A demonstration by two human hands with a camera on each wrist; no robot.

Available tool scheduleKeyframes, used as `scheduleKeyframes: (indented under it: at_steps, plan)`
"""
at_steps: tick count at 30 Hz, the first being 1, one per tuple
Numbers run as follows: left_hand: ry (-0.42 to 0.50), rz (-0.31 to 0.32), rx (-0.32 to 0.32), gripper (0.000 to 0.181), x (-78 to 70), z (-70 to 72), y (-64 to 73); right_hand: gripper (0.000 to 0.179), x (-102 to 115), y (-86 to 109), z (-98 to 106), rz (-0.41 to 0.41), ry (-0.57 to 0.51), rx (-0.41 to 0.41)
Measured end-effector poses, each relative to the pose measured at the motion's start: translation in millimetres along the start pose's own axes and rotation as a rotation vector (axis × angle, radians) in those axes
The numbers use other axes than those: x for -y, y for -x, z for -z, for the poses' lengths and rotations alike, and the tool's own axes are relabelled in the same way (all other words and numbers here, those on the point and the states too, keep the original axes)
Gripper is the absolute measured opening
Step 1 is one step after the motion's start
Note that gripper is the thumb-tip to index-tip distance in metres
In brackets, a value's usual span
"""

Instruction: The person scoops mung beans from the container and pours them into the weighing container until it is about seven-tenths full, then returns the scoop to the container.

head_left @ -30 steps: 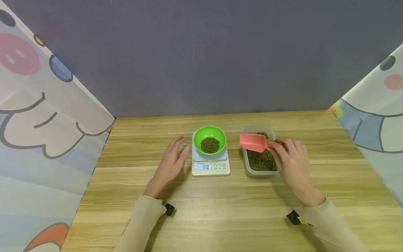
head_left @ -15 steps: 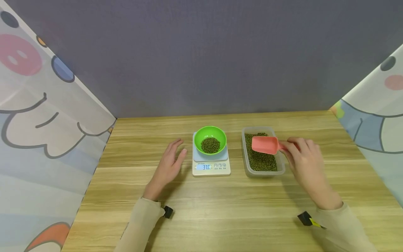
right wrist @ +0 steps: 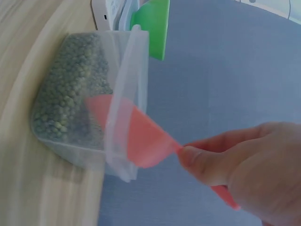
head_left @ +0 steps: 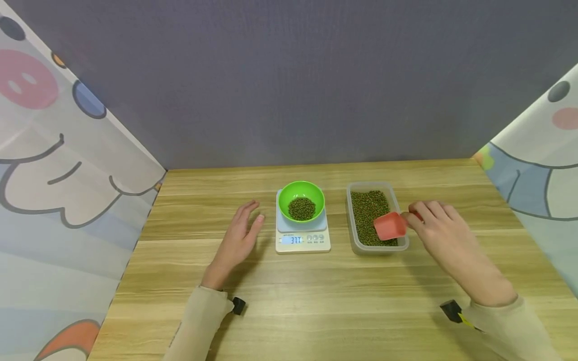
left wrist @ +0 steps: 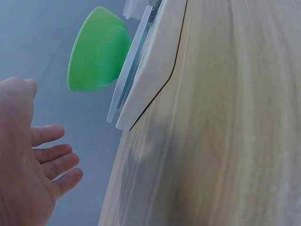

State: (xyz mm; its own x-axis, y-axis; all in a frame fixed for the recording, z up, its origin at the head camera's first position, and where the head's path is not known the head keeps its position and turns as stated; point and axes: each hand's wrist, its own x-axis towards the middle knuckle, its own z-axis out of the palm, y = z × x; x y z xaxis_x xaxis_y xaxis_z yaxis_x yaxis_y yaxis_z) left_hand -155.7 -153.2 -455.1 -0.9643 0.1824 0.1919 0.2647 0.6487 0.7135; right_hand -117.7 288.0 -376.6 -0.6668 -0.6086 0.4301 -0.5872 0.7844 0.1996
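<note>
A pink-red scoop (head_left: 390,226) is pinched by its handle in my right hand (head_left: 440,228). The scoop tilts down into a clear plastic box (head_left: 355,246) of small green beans (head_left: 368,210), its tip at the beans in the right wrist view. My left hand (head_left: 235,245) hovers left of a white kitchen scale (head_left: 303,247), fingers relaxed, holding nothing. On the scale's platform stands a green bowl (head_left: 301,187) with a small heap of beans in it. The display appears to read 37.7. In the left wrist view the left hand (left wrist: 33,160) is apart from bowl and scale.
The wooden table (head_left: 316,306) carries scale and box side by side, with a gap between them. A grey panel (head_left: 289,85) rises behind the table. Cartoon-printed sheets (head_left: 58,225) flank it on both sides.
My right hand has moved right and toward me, and the scoop has gone from level above the box to tipped down into it. The left hand has drawn slightly away from the scale.
</note>
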Motion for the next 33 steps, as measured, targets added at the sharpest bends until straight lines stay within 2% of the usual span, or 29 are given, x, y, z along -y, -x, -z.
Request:
scheduleKeyframes:
  at_steps: [3, 7, 12, 17, 22, 25, 27, 28, 31, 32, 33]
  plan:
    - [0.000, -0.001, -0.006, 0.057, 0.3, -0.3, 0.0, 0.044, 2.0, -1.4, 4.7, 0.035, 0.035, 0.046]
    - [0.006, -0.002, -0.010, 0.056, -1.4, -0.8, 0.0, 0.043, 5.2, -4.2, 7.4, 0.072, 0.054, 0.068]
    - [0.007, 0.005, -0.004, 0.057, -3.5, -1.8, 0.3, 0.043, 6.7, -3.9, 1.5, 0.086, 0.045, 0.090]
    - [0.008, 0.007, -0.004, 0.057, -4.8, -2.1, 0.2, 0.040, 5.2, 1.4, -9.0, 0.068, -0.012, 0.063]
    - [0.008, 0.003, -0.008, 0.057, -4.0, -2.7, -0.8, 0.043, 0.9, 6.9, -16.1, 0.012, -0.086, 0.044]
    - [0.012, 0.000, -0.006, 0.057, -4.4, -2.8, -1.1, 0.034, -2.2, 10.2, -19.4, -0.015, -0.121, 0.021]
    - [0.015, -0.001, -0.004, 0.057, -4.6, -2.7, -1.6, 0.016, -3.6, 12.1, -21.2, -0.023, -0.148, -0.009]
    - [0.014, -0.001, -0.004, 0.057, -4.7, -2.6, -1.8, 0.023, -4.2, 12.8, -22.2, -0.024, -0.162, -0.026]
    - [0.010, 0.006, 0.000, 0.058, -5.1, -2.2, -2.6, 0.061, -5.4, 14.2, -25.6, -0.027, -0.204, -0.077]
    - [0.009, 0.009, 0.002, 0.058, -5.5, -2.0, -2.8, 0.068, -5.7, 14.4, -27.0, -0.030, -0.215, -0.091]
    - [0.008, 0.012, 0.005, 0.058, -6.2, -1.7, -3.1, 0.067, -6.1, 14.6, -28.4, -0.031, -0.222, -0.102]
